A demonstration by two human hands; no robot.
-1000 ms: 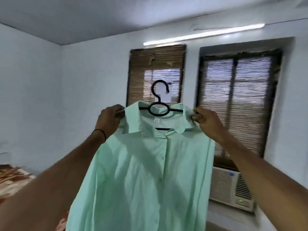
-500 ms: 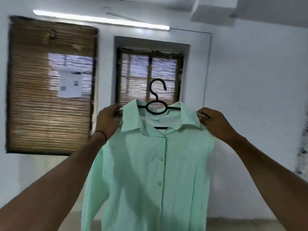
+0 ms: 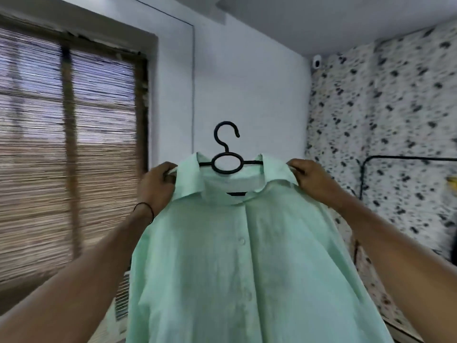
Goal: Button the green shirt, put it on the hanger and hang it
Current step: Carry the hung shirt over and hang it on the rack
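1. Pale green cloth, soft and lightly creased, fills the lower middle of my view. The green shirt (image 3: 235, 256) sits on the hanger (image 3: 225, 150), raised in the air in front of a plain white wall (image 3: 247, 95). Its front lies closed along a row of small round buttons.
2. My left hand (image 3: 158, 186) is clamped on the shirt's shoulder just beside the collar, fingers curled into the cloth. My right hand (image 3: 312, 180) pinches the other shoulder the same way.
3. The hanger is thin and black, with an oval ring under an open hook. The hook stands upright above the collar and touches nothing.
4. To the left, a window (image 3: 66, 144) is covered by a ribbed, straw-coloured slatted blind. To the right is a white surface speckled with dark blotches (image 3: 395, 107), with a slim black rail (image 3: 408, 158) in front of it, beyond my right wrist and well apart from the hook.
5. A small white camera (image 3: 316, 63) sits high in the corner, and a thin black band (image 3: 146, 211) circles my left wrist.
6. The shirt and both forearms block everything low and central. Only a slice of white grille (image 3: 122, 300) shows past the shirt's left edge.
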